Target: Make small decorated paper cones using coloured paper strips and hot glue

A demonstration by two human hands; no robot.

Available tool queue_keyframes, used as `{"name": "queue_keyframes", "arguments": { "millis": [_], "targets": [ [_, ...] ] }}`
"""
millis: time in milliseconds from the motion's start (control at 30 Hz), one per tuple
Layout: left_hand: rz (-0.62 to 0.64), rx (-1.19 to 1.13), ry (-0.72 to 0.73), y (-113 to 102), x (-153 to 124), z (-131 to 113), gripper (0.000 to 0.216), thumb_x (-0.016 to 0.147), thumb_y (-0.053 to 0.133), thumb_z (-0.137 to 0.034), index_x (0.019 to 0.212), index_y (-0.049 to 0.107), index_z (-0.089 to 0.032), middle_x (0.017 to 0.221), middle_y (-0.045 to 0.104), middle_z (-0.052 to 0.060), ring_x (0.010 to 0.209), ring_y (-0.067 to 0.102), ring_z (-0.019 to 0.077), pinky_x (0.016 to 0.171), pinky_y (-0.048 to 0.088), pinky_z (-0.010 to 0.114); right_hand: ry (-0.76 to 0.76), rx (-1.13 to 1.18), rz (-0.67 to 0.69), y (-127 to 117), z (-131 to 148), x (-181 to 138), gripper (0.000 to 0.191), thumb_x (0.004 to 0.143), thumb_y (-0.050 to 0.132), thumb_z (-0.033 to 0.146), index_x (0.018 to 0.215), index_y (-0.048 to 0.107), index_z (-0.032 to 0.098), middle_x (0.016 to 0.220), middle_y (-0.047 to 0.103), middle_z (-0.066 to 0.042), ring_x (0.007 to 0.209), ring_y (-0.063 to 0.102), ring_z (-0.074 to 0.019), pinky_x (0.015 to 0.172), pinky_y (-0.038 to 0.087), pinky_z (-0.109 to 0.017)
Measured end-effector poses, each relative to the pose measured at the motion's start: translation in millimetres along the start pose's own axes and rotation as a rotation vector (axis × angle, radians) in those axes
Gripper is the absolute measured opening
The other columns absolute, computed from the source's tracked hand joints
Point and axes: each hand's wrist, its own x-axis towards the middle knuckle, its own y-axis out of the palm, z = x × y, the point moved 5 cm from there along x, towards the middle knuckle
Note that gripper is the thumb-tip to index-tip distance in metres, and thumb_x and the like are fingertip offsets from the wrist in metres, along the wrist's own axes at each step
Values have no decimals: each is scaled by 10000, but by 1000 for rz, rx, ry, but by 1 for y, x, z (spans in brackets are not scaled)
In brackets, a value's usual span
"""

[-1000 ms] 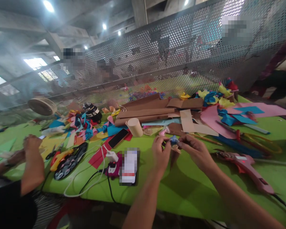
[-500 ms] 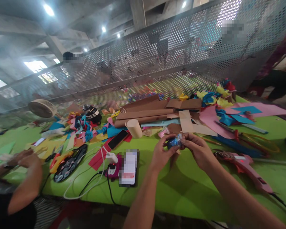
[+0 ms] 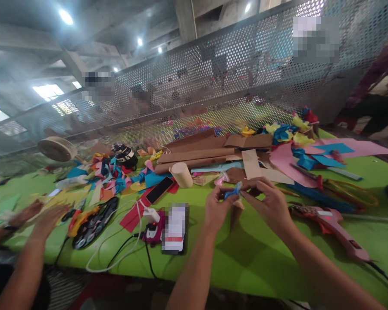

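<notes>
Tabletop (image 3: pixel 248 262), two hands (image 3: pixel 217 207) (image 3: pixel 271 201) on one bundle (image 3: pixel 232 193)

The bare left forearm (image 3: pixel 194 262) and right forearm (image 3: pixel 323 262) slant inward from the lower edge, the left hand (image 3: pixel 217 206) and right hand (image 3: pixel 269 204) nearly meeting, fingers curled, with thumbs and fingertips of both drawn together in a pinch.

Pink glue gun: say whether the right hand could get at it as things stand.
Likely yes: the pink glue gun lies on the table beside the right hand, its handle uncovered, though that hand is busy at the small blue piece.
</notes>
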Motion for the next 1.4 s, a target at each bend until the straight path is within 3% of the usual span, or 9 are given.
{"name": "queue_keyframes", "arguments": {
  "millis": [367, 667, 933, 1233, 1400],
  "targets": [
    [-14, -47, -23, -3, -1, -2, 367, 691, 889, -471, 831, 726, -173, 756, 698, 20, 712, 628, 150, 731, 505, 290, 44, -77, 100, 3, -6, 1, 157, 869, 693, 359, 784, 694, 227, 821, 641, -37, 644, 595, -165, 592, 494, -288],
    [-34, -67, -6, -6, 1, 1, 373, 666, 897, -471, 799, 705, -181, 721, 659, -3, 677, 593, 131, 694, 494, 271, 15, -96, 137, 6, -4, 0, 133, 867, 686, 344, 887, 754, 230, 907, 718, -72, 679, 647, -187, 635, 533, -309],
    [-73, 79, 50, -9, 1, -1, 269, 700, 866, -374, 766, 677, -194, 710, 621, -6, 697, 558, 144, 687, 469, 266, 42, -91, 221, 9, -11, 2, 157, 838, 688, 343, 889, 774, 221, 873, 738, -78, 684, 652, -200, 612, 517, -308],
    [25, 351, 150, -5, -2, -11, 77, 803, 708, -179, 817, 638, -205, 819, 672, 22, 809, 627, 189, 796, 499, 316, 96, -138, 355, 14, -17, 4, 106, 763, 660, 282, 809, 732, 220, 738, 719, -40, 677, 651, -206, 623, 489, -302],
    [47, 402, 177, -1, -4, -11, 77, 835, 686, -181, 864, 625, -219, 885, 673, 32, 863, 622, 204, 823, 475, 328, 157, -162, 388, 14, -19, 4, 82, 724, 629, 276, 747, 684, 221, 671, 683, -13, 600, 601, -181, 559, 449, -279]
  ]
}}
